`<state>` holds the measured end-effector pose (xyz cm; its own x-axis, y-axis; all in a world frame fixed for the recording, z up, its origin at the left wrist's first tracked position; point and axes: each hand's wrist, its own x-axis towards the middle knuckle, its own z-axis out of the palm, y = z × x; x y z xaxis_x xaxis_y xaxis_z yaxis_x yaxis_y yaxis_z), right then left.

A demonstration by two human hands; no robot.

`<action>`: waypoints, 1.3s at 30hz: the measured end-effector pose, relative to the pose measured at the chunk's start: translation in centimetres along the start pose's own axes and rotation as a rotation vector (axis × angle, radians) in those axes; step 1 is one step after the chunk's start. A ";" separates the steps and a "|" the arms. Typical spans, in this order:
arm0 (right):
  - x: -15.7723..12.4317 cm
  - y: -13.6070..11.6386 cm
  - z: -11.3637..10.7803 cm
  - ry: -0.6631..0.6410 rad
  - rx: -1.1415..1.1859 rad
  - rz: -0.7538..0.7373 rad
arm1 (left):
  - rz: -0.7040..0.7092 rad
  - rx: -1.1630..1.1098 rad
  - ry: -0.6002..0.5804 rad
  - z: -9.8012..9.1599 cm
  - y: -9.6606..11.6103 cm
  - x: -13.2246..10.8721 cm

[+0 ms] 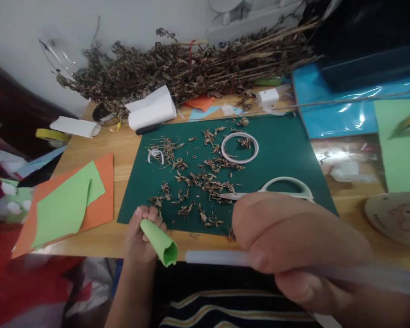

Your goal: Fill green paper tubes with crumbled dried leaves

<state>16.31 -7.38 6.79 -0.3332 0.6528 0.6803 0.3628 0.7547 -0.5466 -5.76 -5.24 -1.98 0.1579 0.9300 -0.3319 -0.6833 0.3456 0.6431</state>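
My left hand point(141, 237) is closed around a rolled tube of green paper point(160, 241), whose open end points toward me. Close to the camera, my right hand point(294, 246) grips a pale translucent stick point(212, 257) that points left toward the paper tube's mouth. Both hands hover over the near edge of a dark green cutting mat point(280, 150). Dried leaf crumbs point(205, 182) lie scattered across the mat.
White-handled scissors point(287, 187) and a white tape ring point(239, 148) lie on the mat. Green and orange paper sheets point(68, 200) sit at left. A bundle of dried branches point(191, 68) and white paper rolls point(152, 109) lie behind. Blue sheets point(345, 109) at right.
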 end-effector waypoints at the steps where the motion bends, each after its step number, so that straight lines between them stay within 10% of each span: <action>1: -0.1 0.2 0.2 0.029 0.079 -0.011 | 0.005 -0.001 -0.004 0.0 0.0 0.0; 39: -1.2 1.2 2.0 -0.064 0.035 -0.069 | 0.082 0.198 0.152 0.5 -0.7 -0.2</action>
<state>15.42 -7.12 4.30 -0.4114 0.6013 0.6850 0.3069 0.7990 -0.5171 -4.94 -5.57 -2.07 -0.0115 0.9316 -0.3633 -0.5340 0.3014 0.7899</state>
